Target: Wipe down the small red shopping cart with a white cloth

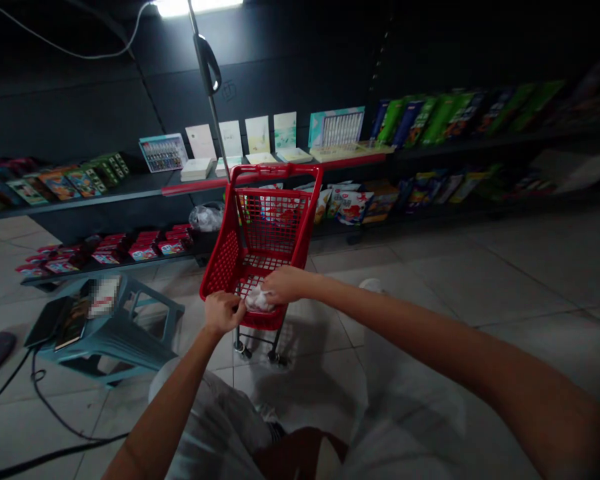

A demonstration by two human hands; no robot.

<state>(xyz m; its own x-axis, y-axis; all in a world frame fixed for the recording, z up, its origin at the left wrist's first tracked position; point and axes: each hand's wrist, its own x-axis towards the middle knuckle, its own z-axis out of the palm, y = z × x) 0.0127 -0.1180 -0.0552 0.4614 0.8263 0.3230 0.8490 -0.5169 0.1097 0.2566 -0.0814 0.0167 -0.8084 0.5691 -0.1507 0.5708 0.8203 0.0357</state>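
Observation:
A small red plastic shopping cart (230,263) on wheels stands on the tiled floor in front of me. My left hand (223,312) is closed over the cart's near rim. My right hand (283,285) is closed on a white crumpled cloth (258,300) pressed against the inside of the near rim. The cart's basket looks bare apart from the cloth.
Dark shelves (130,188) along the back wall hold cards, paint sets and packets. A grey-blue plastic stool (130,327) with a phone and a book stands at the left, with cables across the floor. A pole (211,93) with a lamp rises behind the cart.

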